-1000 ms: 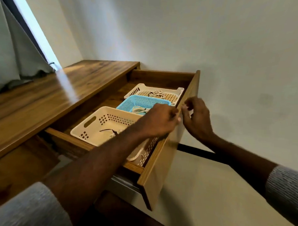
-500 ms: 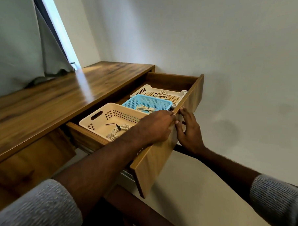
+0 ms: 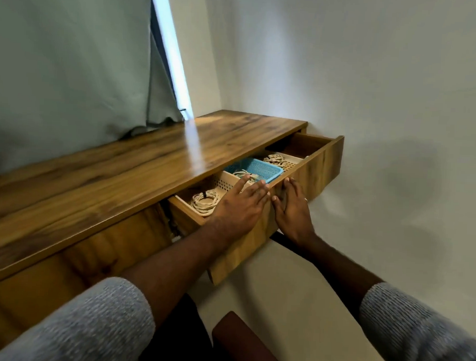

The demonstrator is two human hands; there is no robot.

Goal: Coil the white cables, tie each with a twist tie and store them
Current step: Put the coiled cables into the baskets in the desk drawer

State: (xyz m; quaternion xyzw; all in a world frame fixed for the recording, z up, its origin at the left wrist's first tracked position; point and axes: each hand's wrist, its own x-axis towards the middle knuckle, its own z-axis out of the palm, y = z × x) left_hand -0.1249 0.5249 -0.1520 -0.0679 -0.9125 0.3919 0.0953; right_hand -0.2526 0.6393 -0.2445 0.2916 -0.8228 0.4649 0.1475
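1. Closing the drawer (image 3: 311,172) is the step I judge to be in hand: it is standing only partly out from under the wooden desk top (image 3: 139,165), and both hands are lying against its front panel.
2. Pressing flat, the left hand (image 3: 239,207) is resting over the top edge of the panel with fingers straight and spread, gripping nothing; two fingertips are reaching over the rim above the near cream basket (image 3: 225,184).
3. Sitting just beside it, the right hand (image 3: 291,210) is lying palm-down on the outer face of the panel, fingers extended and also holding nothing. The two hands are nearly touching at the thumbs.
4. Lying inside the drawer, one coiled white cable (image 3: 204,203) is showing in the near cream basket, another (image 3: 244,174) in the blue basket (image 3: 262,169), and a third (image 3: 274,160) in the far cream basket (image 3: 292,162). Whether each is carrying a twist tie is too small to tell.
5. Judging from this, storing is all but done. The next move is calling for an even push from both palms, with the left fingertips lifting clear of the rim so they are not getting pinched under the desk edge.
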